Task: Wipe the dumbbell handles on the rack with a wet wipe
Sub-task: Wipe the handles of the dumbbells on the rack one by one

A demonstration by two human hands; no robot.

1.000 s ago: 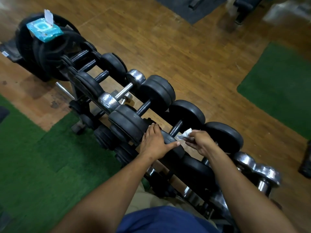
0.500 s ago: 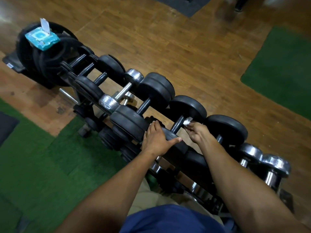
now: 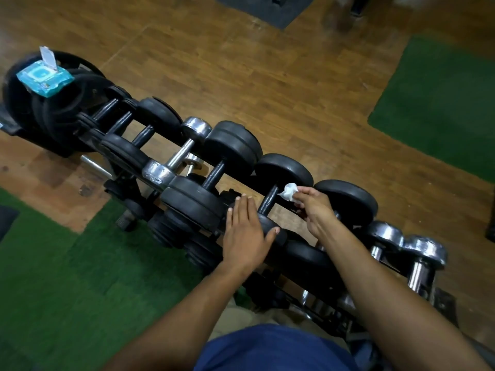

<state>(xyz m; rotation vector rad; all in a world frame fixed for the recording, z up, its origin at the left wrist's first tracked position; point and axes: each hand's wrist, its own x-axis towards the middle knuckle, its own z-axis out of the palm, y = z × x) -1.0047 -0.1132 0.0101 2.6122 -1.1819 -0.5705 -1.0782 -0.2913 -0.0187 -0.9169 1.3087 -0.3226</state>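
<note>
On the rack, right hand (image 3: pixel 314 210) fingers pinch wipe (image 3: pixel 290 191) beside crosswise handle (image 3: pixel 268 199).

I'm working off a single head view here, worn up high, looking forward and steeply down over both forearms. It's wide-angle, so the floor (image 3: pixel 241 76) bends at the edges. The right hand (image 3: pixel 316 210) pinching the wet wipe (image 3: pixel 289 191) sits just right of centre, close under the lens. Beyond that pinch the frame runs out to wood floor and a green mat (image 3: pixel 442 103); left of it the rack (image 3: pixel 128 167) stretches diagonally away to the top-left corner. Nearer than the grip, my own torso fills the bottom edge. No second view to compare.
</note>
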